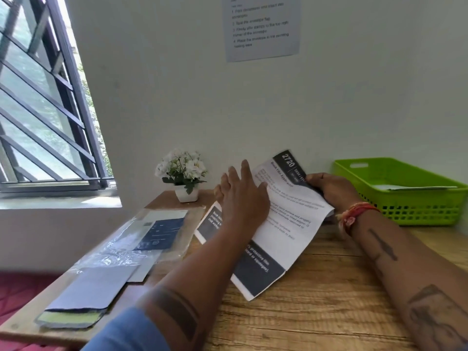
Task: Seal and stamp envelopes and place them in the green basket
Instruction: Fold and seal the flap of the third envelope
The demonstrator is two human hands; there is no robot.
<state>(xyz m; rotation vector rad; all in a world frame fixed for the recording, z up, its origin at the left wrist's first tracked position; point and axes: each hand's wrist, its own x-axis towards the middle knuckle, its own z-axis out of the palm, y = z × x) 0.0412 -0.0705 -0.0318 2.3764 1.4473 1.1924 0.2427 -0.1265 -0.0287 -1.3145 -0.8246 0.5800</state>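
The sheet was pinched at its top corner by the right hand and flattened on the worktop by the spread left hand, apparently for folding; the basket stood just right.

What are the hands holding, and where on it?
The right hand pinches the printed sheet at its far top corner, by the dark header. The left hand lies flat on the sheet, fingers straight, gripping nothing.

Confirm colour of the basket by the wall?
Bright green basket, with a perforated lower wall; seen in the head view.
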